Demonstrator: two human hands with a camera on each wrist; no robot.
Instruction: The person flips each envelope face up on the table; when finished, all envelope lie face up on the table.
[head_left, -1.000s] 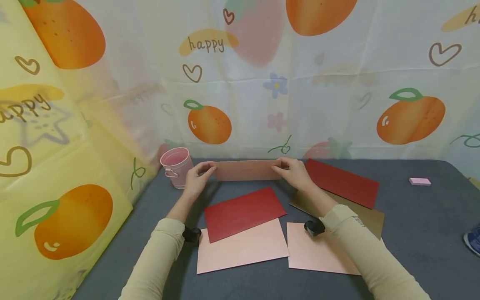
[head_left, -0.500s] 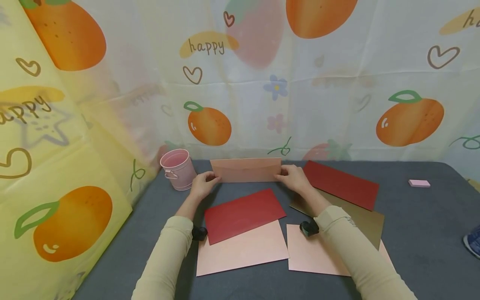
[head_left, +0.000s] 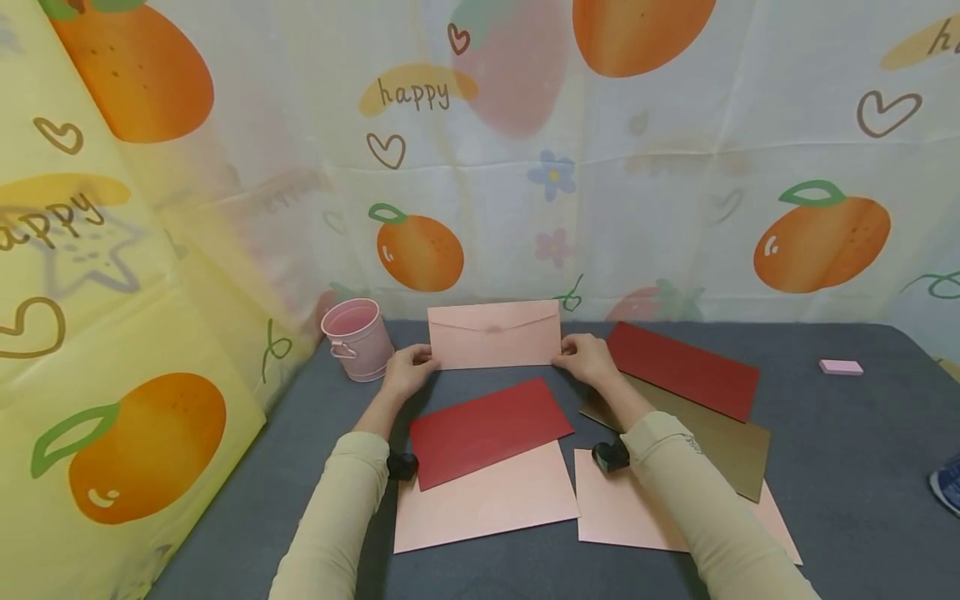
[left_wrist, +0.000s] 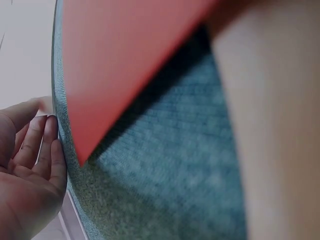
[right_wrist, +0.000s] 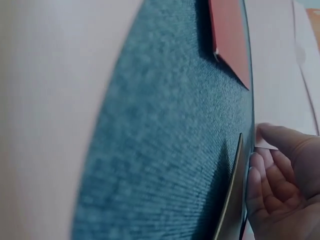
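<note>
Pale pink envelope (head_left: 495, 348), tilted up, near tabletop's (head_left: 840, 442) far edge, flap (head_left: 493, 316) (apparently closed) nearside

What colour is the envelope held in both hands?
Pale pink; the envelope shows best in head view.

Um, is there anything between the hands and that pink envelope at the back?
Nothing visible: the left hand and right hand both hold the pink envelope near its lower corners. One red sheet lies nearer the camera, out of the way, and the pink bucket stands beside the left hand.
</note>
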